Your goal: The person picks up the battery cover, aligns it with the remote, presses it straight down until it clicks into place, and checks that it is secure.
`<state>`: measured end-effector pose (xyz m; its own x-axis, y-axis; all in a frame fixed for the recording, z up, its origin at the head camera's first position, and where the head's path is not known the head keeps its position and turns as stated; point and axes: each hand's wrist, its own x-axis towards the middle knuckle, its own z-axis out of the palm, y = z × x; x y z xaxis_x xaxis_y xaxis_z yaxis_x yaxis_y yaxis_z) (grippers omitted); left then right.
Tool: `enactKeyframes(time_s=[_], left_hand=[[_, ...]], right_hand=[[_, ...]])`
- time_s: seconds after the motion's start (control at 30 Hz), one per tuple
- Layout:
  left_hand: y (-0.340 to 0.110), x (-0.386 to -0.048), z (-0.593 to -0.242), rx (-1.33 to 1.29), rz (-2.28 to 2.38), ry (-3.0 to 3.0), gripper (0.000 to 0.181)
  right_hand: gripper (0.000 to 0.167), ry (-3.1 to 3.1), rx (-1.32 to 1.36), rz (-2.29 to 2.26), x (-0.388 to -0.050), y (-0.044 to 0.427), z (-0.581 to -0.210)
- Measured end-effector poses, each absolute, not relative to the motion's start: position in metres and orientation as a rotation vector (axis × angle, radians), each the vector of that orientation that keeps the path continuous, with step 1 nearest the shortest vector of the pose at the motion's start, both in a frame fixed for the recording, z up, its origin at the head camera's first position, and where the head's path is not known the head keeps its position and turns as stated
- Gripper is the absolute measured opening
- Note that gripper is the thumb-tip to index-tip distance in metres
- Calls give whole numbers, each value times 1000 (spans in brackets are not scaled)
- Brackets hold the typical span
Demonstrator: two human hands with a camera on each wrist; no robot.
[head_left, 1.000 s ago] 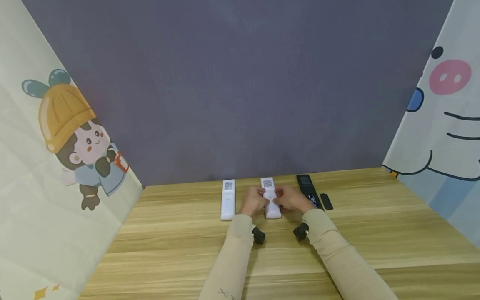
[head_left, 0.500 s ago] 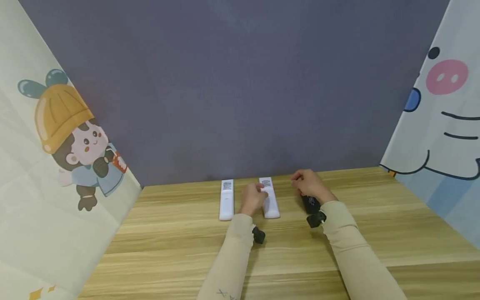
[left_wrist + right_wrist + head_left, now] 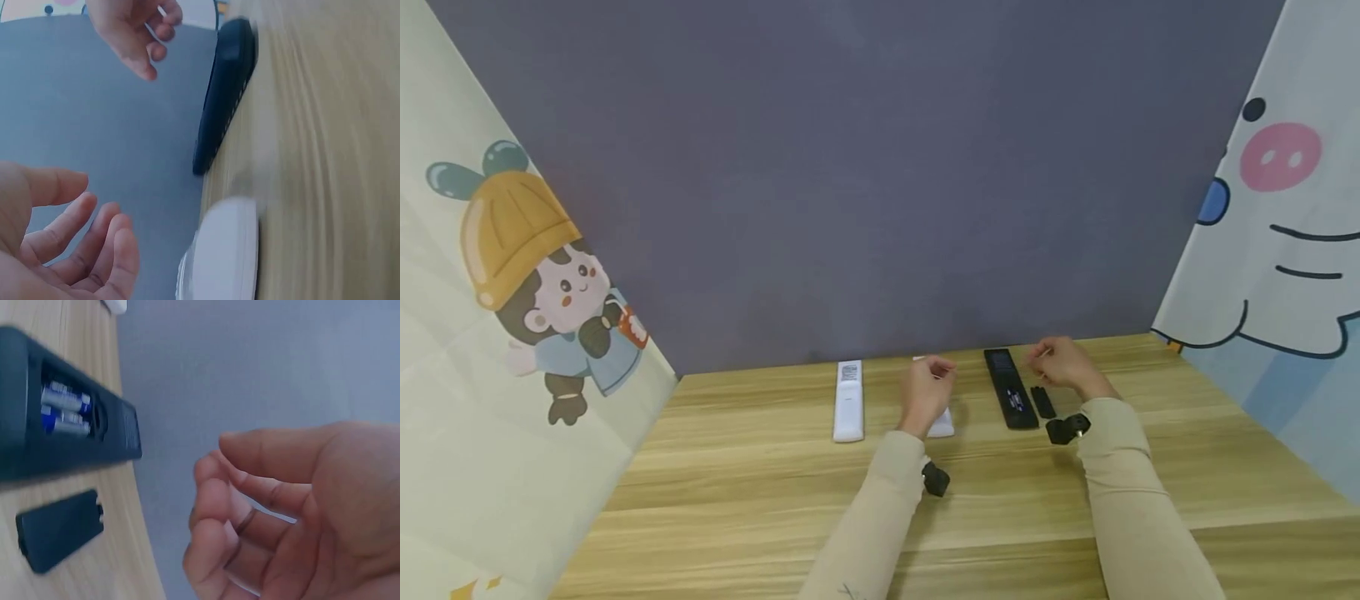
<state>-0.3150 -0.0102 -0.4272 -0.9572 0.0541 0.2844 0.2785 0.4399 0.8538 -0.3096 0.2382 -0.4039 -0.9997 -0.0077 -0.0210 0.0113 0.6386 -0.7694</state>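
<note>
My left hand (image 3: 928,392) is raised over the middle white remote (image 3: 942,423), partly hiding it; its fingers are loosely bent and empty in the left wrist view. The black remote (image 3: 1009,388) lies back side up with its compartment uncovered, and two blue-and-silver batteries (image 3: 65,409) sit inside. Beside it on the table is the small black cover (image 3: 59,530). Above and behind that cover hovers my right hand (image 3: 1063,365), fingers loosely curved, thumb near the fingertips, holding nothing.
Another white remote (image 3: 848,402) lies at the left on the wooden table (image 3: 737,483). A grey panel (image 3: 880,183) rises behind the table's back edge, with printed cartoon sheets on both sides.
Both hands have let go of the middle white remote. My right hand moved right, past the black remote, to above the loose cover; my left hand shifted slightly right and up.
</note>
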Motion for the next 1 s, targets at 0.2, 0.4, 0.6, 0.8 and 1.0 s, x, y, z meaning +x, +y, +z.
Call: enactKeyframes(time_s=[0.2,0.4,0.6,0.8,1.0], left_hand=[[6,-308,-428,-321,-1573,-2508,7],[22,-306,-431,-310,-1535,-2544,11],[40,-304,-431,-186,-1621,-2658,11],[59,-307,-438,-111,-1548,-2752,18],[76,-311,-447,-64,-1419,-2777,28]], right_hand=[[20,2793,21,-1272,-310,251,-415],[24,2818,29,-1158,-313,257,-428],[24,2862,40,-1105,-313,259,-437],[24,2804,83,-1149,-312,260,-443],[21,2839,75,-1062,-311,261,-444]])
